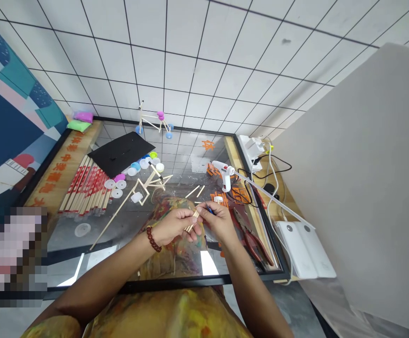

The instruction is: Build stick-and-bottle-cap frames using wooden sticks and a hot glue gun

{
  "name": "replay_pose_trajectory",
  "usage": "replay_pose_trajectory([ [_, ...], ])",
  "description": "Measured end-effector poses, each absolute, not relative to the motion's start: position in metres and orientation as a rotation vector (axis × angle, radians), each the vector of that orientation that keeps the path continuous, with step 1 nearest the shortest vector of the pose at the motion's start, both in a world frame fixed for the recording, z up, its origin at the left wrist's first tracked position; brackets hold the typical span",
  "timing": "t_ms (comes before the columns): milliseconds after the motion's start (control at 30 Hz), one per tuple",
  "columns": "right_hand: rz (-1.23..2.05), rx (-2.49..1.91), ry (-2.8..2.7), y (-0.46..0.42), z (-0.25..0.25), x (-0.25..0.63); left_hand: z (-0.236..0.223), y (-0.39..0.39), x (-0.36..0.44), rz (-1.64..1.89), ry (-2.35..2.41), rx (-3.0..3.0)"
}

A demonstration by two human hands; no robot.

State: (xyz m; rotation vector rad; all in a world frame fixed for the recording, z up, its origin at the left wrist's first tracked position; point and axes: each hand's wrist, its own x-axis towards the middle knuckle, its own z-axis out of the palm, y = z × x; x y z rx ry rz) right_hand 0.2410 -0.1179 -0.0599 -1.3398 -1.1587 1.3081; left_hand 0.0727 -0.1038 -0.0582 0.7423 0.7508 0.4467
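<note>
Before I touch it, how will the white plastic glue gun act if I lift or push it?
The white plastic glue gun might feel tail-heavy, because a long, thin, pale stick juts from its back. That stick could swing and bump things. Pushed, the gun may slide, since the glossy tabletop looks smooth.

An open lane on the table [181, 155] runs from just beyond the left hand [177, 223] and right hand [220, 218] toward the far edge, between the stick frame [148, 182] and glue gun [224, 174]; loose sticks [192, 191] lie low across its near end. Leftward, a long stick [111, 220] slants from the frame toward the near edge, barring a level sweep; caps [117, 193] and wrapped sticks [85, 188] lie beyond it. Rightward, pliers [249, 238] narrow the gap beside the right forearm, and a pale rod [275, 199] spans the table's side edge.
</note>
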Motion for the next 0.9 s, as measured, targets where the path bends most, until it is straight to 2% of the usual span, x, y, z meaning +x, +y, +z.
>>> replay_pose_trajectory([
  [267,1.096,-1.386,-1.008,-0.116,-0.057,0.243,-0.063,-0.105,0.072,0.405,0.733,0.699],
  [433,1.076,-1.342,-0.764,-0.12,-0.044,0.252,-0.064,-0.104,0.073,0.583,0.803,0.611],
  [900,1.131,-1.387,-1.052,-0.126,-0.077,0.237,-0.065,-0.108,0.077,0.515,0.776,0.657],
])
